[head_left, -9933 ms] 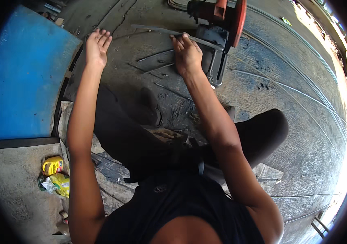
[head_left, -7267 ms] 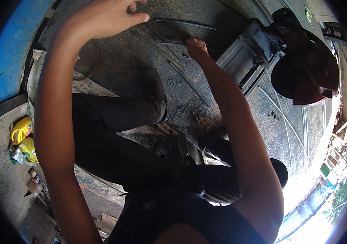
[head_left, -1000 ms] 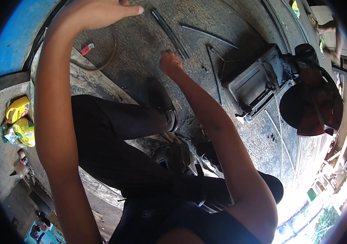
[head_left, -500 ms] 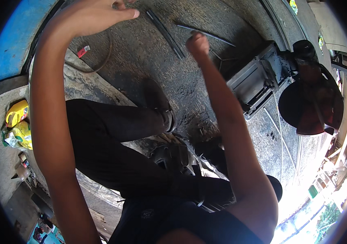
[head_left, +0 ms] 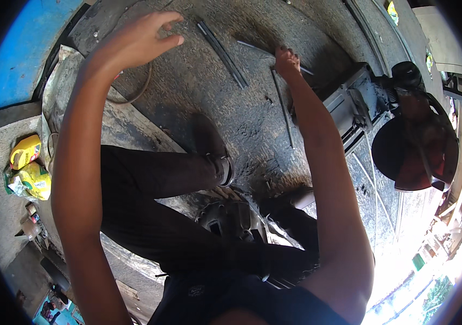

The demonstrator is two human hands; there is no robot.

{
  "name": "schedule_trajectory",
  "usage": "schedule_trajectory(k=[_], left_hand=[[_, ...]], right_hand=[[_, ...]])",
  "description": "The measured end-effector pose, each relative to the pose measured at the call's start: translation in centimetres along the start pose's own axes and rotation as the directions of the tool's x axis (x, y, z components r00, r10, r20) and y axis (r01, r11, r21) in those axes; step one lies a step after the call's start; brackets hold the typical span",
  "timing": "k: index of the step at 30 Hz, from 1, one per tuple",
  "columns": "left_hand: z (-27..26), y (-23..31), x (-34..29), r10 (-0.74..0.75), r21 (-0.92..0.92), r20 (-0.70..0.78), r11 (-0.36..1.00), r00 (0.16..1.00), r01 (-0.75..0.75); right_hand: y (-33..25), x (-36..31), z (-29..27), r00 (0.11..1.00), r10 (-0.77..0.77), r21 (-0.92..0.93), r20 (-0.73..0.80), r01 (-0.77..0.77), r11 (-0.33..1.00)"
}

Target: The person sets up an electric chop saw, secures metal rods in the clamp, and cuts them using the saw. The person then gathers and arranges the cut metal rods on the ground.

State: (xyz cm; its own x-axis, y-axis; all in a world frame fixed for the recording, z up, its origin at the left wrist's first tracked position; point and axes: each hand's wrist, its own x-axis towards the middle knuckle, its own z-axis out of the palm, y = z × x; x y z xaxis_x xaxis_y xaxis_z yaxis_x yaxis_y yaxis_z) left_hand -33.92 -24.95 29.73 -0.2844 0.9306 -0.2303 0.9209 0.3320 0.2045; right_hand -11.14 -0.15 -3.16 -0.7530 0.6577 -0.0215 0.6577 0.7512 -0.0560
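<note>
My left hand [head_left: 143,39] hovers over the grey floor at the upper left. Its fingers are bent and its thumb stands apart, with nothing between them. My right hand [head_left: 287,62] is at the upper centre, with its fingers curled over a thin metal rod [head_left: 252,47]. The rod sticks out on both sides of the hand. Just below the hand a dark thin rod [head_left: 283,111] lies beside my right forearm; whether it touches the hand I cannot tell. Two dark parallel bars [head_left: 222,54] lie on the floor between my hands.
A black machine [head_left: 345,105] with a large round guard [head_left: 399,143], resembling a cut-off saw, stands right of my forearm. Long bars [head_left: 369,35] run along the upper right. A curved hose [head_left: 144,86] lies below my left hand. A yellow jug [head_left: 25,151] stands far left.
My right hand has shifted right along the metal rod, which has tilted slightly. The dark rod beside my forearm now shows. My left hand is lower in the view and remains empty.
</note>
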Motion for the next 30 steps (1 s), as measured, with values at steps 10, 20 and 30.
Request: schedule_trajectory(k=[10,20,30], left_hand=[[-0.1,-1.4,-0.4,-0.131,0.080,0.081,0.989,0.988,0.125],[3.2,-5.2,-0.4,-0.097,0.122,-0.020,0.988,0.995,0.098],[2.7,-6.2,-1.5,-0.224,0.065,0.154,0.974,0.962,0.217]], right_hand=[[-16.3,0.3,-6.2,0.980,-0.034,0.362,0.196,-0.040,0.931],[-21.5,2.7,-2.4,0.978,-0.041,0.307,0.205,-0.024,0.951],[-20.9,3.4,-1.9,0.984,-0.030,0.254,0.174,-0.016,0.967]])
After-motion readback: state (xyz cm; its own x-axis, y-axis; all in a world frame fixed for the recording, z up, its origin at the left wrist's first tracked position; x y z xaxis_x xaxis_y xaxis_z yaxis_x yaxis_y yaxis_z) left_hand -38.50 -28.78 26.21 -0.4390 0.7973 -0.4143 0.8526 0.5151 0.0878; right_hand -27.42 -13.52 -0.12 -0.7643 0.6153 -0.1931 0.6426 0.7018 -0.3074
